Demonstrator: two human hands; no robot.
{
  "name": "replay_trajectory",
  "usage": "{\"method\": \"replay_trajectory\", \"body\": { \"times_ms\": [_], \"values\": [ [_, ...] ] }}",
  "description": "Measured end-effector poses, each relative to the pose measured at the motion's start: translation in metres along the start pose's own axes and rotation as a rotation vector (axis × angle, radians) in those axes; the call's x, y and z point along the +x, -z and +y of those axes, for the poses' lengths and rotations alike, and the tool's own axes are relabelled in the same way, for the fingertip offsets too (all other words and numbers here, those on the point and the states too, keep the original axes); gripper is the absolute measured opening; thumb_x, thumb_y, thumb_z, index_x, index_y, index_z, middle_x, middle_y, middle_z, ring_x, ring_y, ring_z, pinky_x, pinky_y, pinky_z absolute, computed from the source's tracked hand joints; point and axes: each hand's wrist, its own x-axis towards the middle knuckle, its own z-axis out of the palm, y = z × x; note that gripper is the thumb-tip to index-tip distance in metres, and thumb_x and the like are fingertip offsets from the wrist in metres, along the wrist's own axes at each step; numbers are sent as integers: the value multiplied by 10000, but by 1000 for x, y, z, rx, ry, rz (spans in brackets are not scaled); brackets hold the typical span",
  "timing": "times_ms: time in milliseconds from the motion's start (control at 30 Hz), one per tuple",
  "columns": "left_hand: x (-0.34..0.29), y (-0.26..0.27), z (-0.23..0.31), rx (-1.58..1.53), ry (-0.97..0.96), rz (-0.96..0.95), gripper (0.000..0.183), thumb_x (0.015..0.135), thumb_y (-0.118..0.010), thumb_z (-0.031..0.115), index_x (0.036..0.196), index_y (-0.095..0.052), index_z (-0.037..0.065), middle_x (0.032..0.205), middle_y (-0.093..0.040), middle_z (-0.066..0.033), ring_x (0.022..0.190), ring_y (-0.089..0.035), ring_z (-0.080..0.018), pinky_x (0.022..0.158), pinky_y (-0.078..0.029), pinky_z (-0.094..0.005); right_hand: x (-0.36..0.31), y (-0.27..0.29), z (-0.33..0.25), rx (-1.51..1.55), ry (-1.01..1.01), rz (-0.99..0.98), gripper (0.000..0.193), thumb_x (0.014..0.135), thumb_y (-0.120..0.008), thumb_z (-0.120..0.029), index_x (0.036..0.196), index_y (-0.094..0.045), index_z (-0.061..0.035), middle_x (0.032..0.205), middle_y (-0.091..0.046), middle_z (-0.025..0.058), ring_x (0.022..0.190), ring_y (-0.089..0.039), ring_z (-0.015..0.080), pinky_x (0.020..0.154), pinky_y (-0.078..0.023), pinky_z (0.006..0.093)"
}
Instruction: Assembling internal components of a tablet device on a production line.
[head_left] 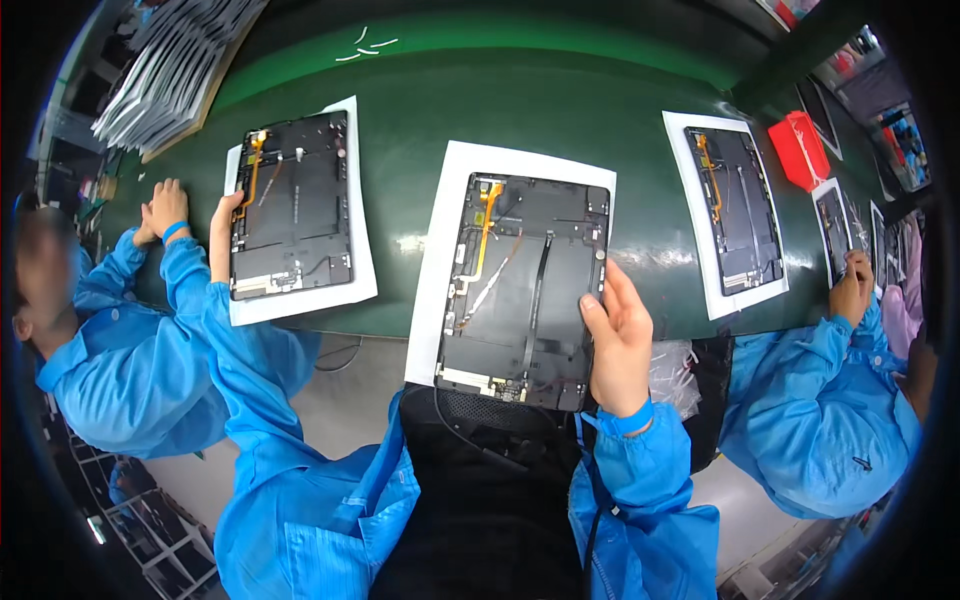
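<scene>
Black open tablets (318, 200) (510, 315) are grasped by their edges in both hands (222, 240) (622, 345), one each.

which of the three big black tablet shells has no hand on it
The right shell, lying on white paper left of the red bin; the left hand holds the left shell, the right hand the middle shell.

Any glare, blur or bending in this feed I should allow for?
Head view: pale glare patches on the green table; head view: its straight edges bow and the picture's corners go black; head view: the black panel in the right hand looks fairly sharp.
</scene>
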Motion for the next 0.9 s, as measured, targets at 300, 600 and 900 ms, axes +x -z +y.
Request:
{"method": "replay_trajectory", "body": {
  "times_ms": [300, 600, 900],
  "values": [
    [-75, -62, 11, 1137, -673, 321, 336, 1012, -723, 189, 1266, -696, -29, 1130, -754, -161, 906, -715, -243, 762, -544, -352, 2, 0, 0, -40, -5, -27, 670, 1015, -567, 108, 1622, -286, 115, 1639, -424, 244, 1498, -452, 277, 1222, -368, 368],
    [-203, -165, -47, 303, 536, -452, 353, 1067, -668, 317, 1135, -714, -27, 721, -714, -52, 620, -690, -144, 541, -512, -334, -8, 2, -18, -798, 386, -61, 578, 957, -694, 33, 1508, -519, 47, 1610, -452, 239, 1490, -468, 372, 1208, -403, 443],
    [-227, -205, -71, 227, 268, -455, 344, 1062, -678, 230, 800, -701, 8, 641, -643, -29, 600, -593, -101, 563, -448, -307, 42, -11, -56, -1122, 635, -209, 274, 931, -744, -12, 1204, -743, -6, 1375, -659, 173, 1218, -684, 372, 1018, -543, 419]
  ]
}}
